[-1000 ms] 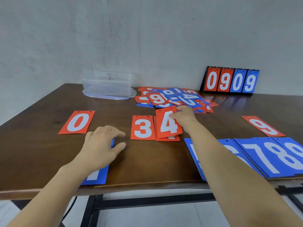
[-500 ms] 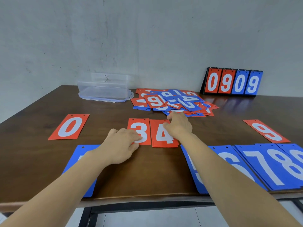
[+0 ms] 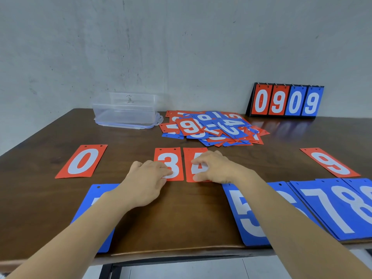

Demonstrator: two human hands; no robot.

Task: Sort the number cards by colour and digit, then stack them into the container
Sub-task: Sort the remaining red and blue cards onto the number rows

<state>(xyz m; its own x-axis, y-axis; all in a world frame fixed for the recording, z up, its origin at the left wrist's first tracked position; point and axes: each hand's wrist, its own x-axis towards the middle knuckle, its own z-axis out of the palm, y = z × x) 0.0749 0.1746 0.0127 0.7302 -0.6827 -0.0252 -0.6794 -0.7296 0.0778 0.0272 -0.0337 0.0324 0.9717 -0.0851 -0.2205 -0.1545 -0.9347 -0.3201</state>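
Left hand (image 3: 144,184) and right hand (image 3: 217,168), fingers relaxed, pressing red 3 card (image 3: 167,158) and red 4 card (image 3: 190,156); sorting step, next draw probably from mixed pile (image 3: 211,127) at 12 o'clock, container (image 3: 124,113) at 11 o'clock.

Cards show red 0 (image 3: 81,161), red 3 (image 3: 169,156), red 9 (image 3: 330,162), blue 5 (image 3: 244,214), blue 7 (image 3: 326,206) (overlapped); scoreboard (image 3: 285,100) reads 0909.

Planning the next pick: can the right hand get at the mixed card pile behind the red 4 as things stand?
Probably yes. The right hand rests on the red 4 card, and the card pile lies just beyond it, with nothing standing between them.
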